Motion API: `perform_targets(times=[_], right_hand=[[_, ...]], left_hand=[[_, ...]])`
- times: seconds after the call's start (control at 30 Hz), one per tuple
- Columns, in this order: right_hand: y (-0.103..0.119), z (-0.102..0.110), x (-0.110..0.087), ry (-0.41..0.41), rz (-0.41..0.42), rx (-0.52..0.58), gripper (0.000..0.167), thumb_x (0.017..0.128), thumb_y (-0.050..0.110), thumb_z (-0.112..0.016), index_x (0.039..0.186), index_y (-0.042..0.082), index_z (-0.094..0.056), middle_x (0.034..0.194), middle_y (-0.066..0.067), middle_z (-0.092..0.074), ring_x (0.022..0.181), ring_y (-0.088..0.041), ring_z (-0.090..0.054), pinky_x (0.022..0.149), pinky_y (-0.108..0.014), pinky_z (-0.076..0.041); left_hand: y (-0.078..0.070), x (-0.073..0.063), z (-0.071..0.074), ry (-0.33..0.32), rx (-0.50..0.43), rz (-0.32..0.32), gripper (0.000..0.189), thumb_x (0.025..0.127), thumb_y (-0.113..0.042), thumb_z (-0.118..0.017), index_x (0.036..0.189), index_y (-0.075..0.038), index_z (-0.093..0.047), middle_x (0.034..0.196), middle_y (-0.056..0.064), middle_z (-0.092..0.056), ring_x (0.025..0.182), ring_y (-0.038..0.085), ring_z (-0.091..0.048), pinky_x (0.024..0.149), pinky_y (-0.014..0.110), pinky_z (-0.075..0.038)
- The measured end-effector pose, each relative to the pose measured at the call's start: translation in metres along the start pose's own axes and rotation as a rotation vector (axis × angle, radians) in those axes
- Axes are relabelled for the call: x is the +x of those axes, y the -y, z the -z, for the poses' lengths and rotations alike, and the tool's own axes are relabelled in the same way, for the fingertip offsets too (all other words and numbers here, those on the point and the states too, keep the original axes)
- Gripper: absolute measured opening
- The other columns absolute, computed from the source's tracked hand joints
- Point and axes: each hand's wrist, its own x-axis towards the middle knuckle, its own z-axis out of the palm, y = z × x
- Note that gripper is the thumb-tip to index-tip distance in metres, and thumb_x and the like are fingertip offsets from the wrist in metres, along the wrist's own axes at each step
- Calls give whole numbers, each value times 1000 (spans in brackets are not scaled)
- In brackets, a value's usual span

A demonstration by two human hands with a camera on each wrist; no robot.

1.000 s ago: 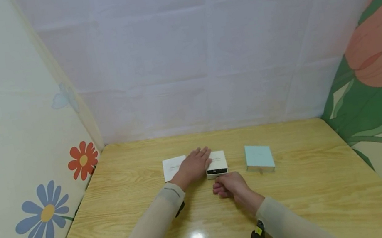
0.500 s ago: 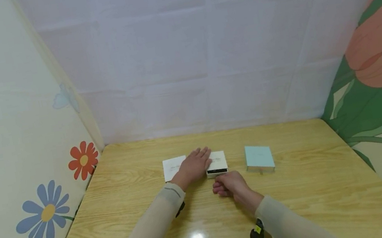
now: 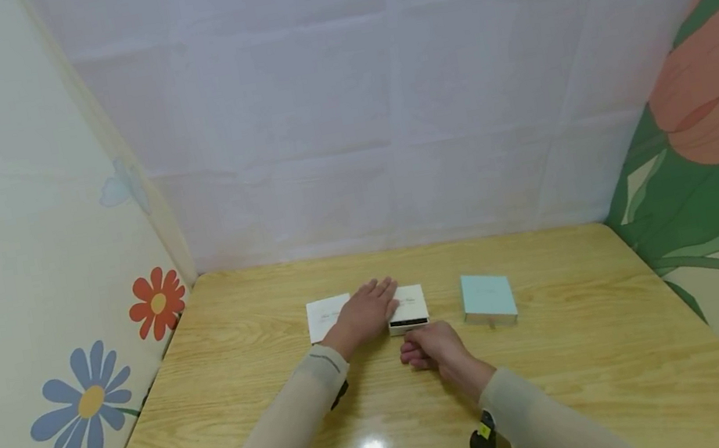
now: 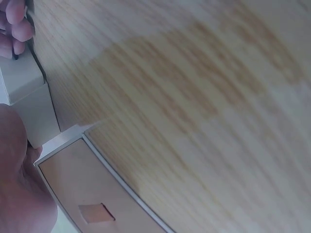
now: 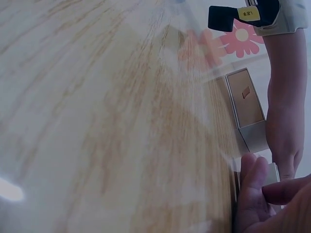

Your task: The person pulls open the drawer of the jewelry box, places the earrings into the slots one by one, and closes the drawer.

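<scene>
The middle white box (image 3: 411, 300) sits just below centre of the head frame, its drawer (image 3: 411, 329) slightly out, a dark gap showing. My left hand (image 3: 367, 311), fingers straight and gripping nothing, lies across its left side. My right hand (image 3: 439, 346) has bent fingers at the drawer's front; whether they pinch it, I cannot tell. Left: another white box (image 3: 326, 315), partly hidden. Right: a pale-blue box (image 3: 488, 295), well apart.

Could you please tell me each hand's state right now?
Left hand: open, fingers resting on the middle white box.
Right hand: curled at that box's front; whether it holds anything cannot be told.
</scene>
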Motion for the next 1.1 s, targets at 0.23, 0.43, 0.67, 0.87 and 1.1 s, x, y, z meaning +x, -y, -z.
perform_targets(times=[0.23,0.43,0.67,0.87,1.1], right_hand=[[1,0,0,0,0,-8,23,101,9,-55,113,-7,-67,86,-15,-75,67,-16,-73,61,-27,-62],[2,0,0,-7,4,-5,23,101,8,-56,113,-7,-68,86,-15,-75,68,-16,-74,61,-26,-62],[3,-1,0,-15,11,-4,23,100,8,-57,113,-7,-68,85,-15,-75,66,-16,-73,59,-25,-61],[3,-3,2,-17,14,-2,22,100,8,-57,112,-8,-68,84,-14,-75,65,-15,-72,57,-24,-61],[1,-3,4,-15,18,11,21,100,7,-57,108,-9,-68,82,-14,-75,63,-15,-72,56,-24,-60]], left_hand=[[0,1,0,-1,6,-3,58,113,-42,-18,164,-14,-16,169,2,-17,156,26,-17,128,38,-13],[1,1,1,-11,5,-11,58,113,-41,-19,163,-13,-18,169,3,-18,155,27,-18,128,38,-14],[1,0,2,-17,0,-13,57,113,-41,-19,163,-13,-19,169,3,-19,155,27,-19,128,38,-15],[1,0,2,-16,5,-11,57,113,-40,-18,163,-13,-18,169,3,-19,155,28,-19,128,38,-14],[0,-1,0,-18,-2,-8,57,113,-40,-20,163,-13,-20,169,3,-20,155,28,-20,128,38,-15]])
